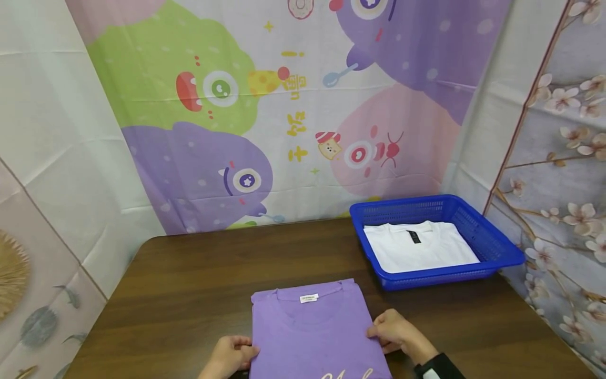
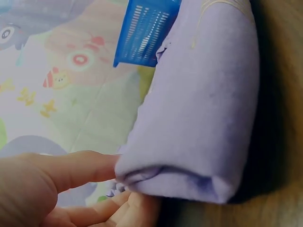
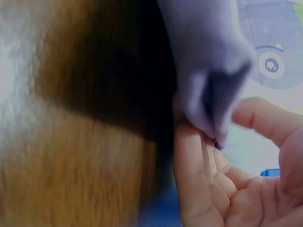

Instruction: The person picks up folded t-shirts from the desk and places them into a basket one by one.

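Observation:
A folded purple T-shirt (image 1: 312,326), with a white neck label and pale lettering on its front, is at the near middle of the table. My left hand (image 1: 230,355) pinches its left edge, thumb above and fingers beneath. On the opposite edge, my right hand (image 1: 400,335) grips the cloth between thumb and fingers. Both wrist views show the folded layers of the purple T-shirt (image 2: 199,104) from the side. The left thumb presses on top in the left wrist view, and the right fingers (image 3: 194,165) lie under the fold in the right wrist view.
A blue plastic basket (image 1: 502,258) stands at the back right of the brown wooden table (image 1: 189,284). Inside it lies a folded white T-shirt (image 1: 421,250) with a black neck label. A cartoon-printed curtain (image 1: 303,195) hangs behind the table, and flowered cloth (image 1: 568,173) hangs at the right.

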